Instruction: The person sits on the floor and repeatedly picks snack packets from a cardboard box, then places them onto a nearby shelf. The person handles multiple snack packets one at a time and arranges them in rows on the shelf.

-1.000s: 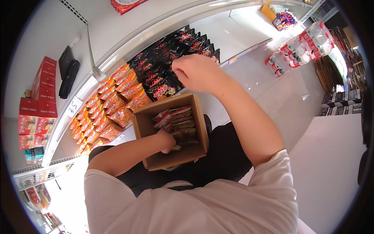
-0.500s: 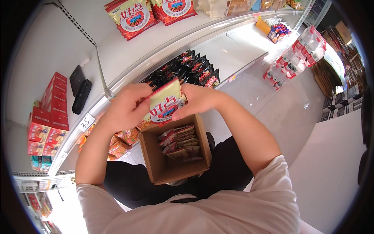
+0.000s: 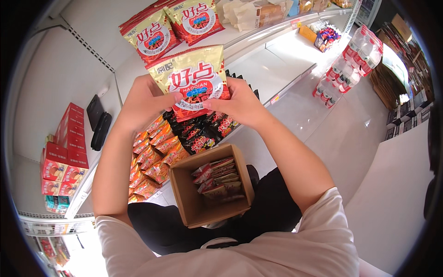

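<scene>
A red and cream snack bag [image 3: 196, 83] is held up between both hands, its printed front facing me. My left hand [image 3: 150, 101] grips its left side, thumb on the front. On the right side my right hand [image 3: 237, 101] pinches it the same way, near the lower corner. Below, an open cardboard box [image 3: 188, 203] sits between my legs, with several similar packets [image 3: 219, 177] standing in a row inside. Two stacks of matching red and cream bags [image 3: 152, 37] stand on the upper shelf, just beyond the held bag.
Orange snack packets [image 3: 154, 154] and black packets [image 3: 198, 134] fill the lower shelf. Red boxes [image 3: 69, 143] and a black case [image 3: 101, 131] lie on the shelf at left. Shrink-wrapped bottles [image 3: 346, 69] stand on the floor at right. Brown paper bags [image 3: 254, 16] sit farther along the upper shelf.
Both hands have raised the snack bag away from above the box toward the upper shelf. It now faces me fully, and my view has shifted slightly.
</scene>
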Tool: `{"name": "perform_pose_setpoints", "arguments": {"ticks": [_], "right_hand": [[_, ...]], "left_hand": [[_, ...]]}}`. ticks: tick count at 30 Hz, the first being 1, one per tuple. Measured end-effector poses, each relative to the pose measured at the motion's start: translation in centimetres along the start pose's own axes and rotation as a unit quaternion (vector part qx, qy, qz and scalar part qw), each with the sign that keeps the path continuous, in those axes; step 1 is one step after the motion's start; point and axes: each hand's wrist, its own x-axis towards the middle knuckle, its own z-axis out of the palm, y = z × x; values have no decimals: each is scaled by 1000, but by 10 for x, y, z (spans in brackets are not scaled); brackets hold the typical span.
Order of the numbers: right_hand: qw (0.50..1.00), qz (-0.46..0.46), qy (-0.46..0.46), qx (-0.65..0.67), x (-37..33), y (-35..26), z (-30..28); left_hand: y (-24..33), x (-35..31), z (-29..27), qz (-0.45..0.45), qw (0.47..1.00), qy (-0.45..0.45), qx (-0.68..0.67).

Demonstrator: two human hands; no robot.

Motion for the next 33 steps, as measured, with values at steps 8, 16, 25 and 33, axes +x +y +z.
{"name": "perform_pose_setpoints", "arguments": {"ticks": [8, 16, 25, 33], "right_hand": [[991, 25, 127, 41, 14, 23, -22], [987, -6, 107, -122, 20, 59, -34], [978, -5, 22, -209, 12, 54, -29], [970, -25, -14, -241, 11, 63, -28]], "left_hand": [[37, 92, -7, 114, 981, 159, -21], [26, 168, 32, 90, 970, 221, 49], [5, 197, 12, 110, 889, 306, 321], [32, 174, 30, 20, 927, 311, 209]]}}
